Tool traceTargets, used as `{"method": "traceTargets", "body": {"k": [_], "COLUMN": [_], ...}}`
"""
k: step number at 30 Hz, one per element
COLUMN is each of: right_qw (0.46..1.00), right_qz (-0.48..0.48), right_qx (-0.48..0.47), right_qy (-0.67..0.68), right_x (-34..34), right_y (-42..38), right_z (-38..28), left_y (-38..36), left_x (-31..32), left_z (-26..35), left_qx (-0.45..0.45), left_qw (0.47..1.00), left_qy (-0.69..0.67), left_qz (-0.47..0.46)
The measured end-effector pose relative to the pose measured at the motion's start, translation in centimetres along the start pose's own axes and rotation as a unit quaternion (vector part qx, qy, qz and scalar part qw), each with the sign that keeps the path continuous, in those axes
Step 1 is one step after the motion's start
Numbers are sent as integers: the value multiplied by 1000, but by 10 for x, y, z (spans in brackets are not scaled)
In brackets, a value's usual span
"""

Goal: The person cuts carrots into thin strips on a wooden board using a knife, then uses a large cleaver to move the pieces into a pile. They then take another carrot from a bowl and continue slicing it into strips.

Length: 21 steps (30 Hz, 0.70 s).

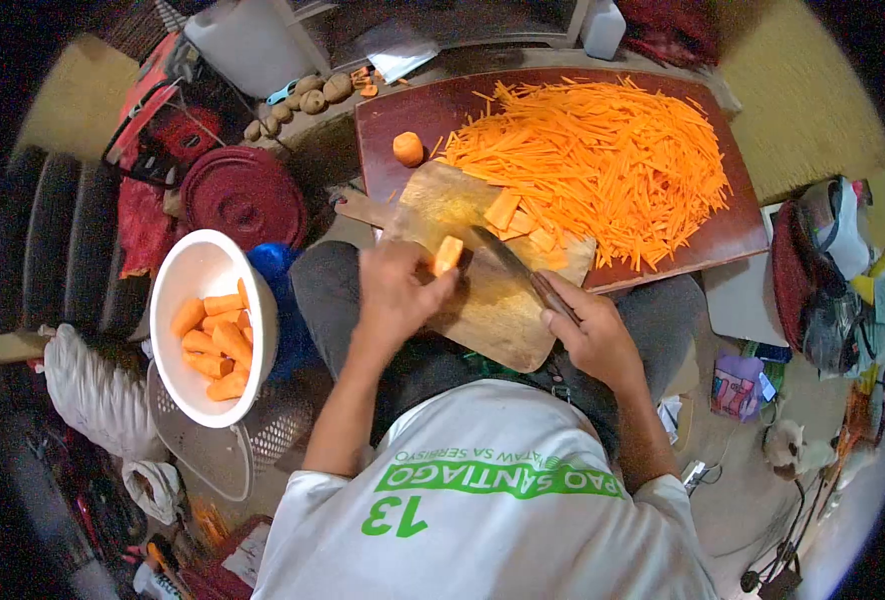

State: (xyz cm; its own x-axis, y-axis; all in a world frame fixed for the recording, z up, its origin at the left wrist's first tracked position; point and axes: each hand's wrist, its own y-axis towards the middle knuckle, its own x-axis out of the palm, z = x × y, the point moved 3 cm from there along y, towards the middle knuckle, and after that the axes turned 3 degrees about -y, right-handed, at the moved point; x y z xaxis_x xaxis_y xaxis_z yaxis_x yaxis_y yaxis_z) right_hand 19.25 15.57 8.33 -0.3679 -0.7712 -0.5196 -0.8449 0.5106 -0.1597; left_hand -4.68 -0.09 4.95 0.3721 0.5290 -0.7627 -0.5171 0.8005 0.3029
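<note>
One carrot piece (449, 254), pinched in our left grip (401, 290) over the cutting board (493, 330), looks light, stiff and probably slick with juice, so we judge its sides the safest hold, well clear of the knife (513, 262) whose handle our right grip (598, 340) clasps.

A dark red tabletop (388, 120) carries heaped carrot strips (603, 165), a carrot chunk (409, 149) and part of a chopping board (503, 325).

One close head-height view, steeply downward.
</note>
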Motion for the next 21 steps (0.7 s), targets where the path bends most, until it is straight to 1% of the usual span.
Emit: {"method": "traceTargets", "body": {"k": [2,5,7,10,13,17,19,21], "right_qw": [1000,997,993,995,996,996,994,991], "right_qz": [-7,-15,-29,-36,-7,-26,-27,-63], "right_qx": [-8,-13,-2,-31,-82,-64,-52,-11], "right_qy": [28,76,111,92,14,-51,-89,-116], "right_x": [5,16,24,30,33,28,26,25], "right_y": [1,1,2,8,12,-1,-9,-15], "right_z": [-4,-1,1,-5,-13,-32,-34,-38], "left_y": [-12,-14,-15,-18,-20,-17,-15,-15], "left_x": [23,36,34,40,43,34,32,33], "left_z": [5,16,28,25,18,26,28,28], "left_qx": [28,-23,-18,8,31,81,86,96], "left_qw": [998,1000,999,998,998,996,996,995], "left_qy": [47,-12,-46,-63,-58,-41,-18,-10], "left_qz": [42,4,-5,-22,-24,-7,-22,-34]}}
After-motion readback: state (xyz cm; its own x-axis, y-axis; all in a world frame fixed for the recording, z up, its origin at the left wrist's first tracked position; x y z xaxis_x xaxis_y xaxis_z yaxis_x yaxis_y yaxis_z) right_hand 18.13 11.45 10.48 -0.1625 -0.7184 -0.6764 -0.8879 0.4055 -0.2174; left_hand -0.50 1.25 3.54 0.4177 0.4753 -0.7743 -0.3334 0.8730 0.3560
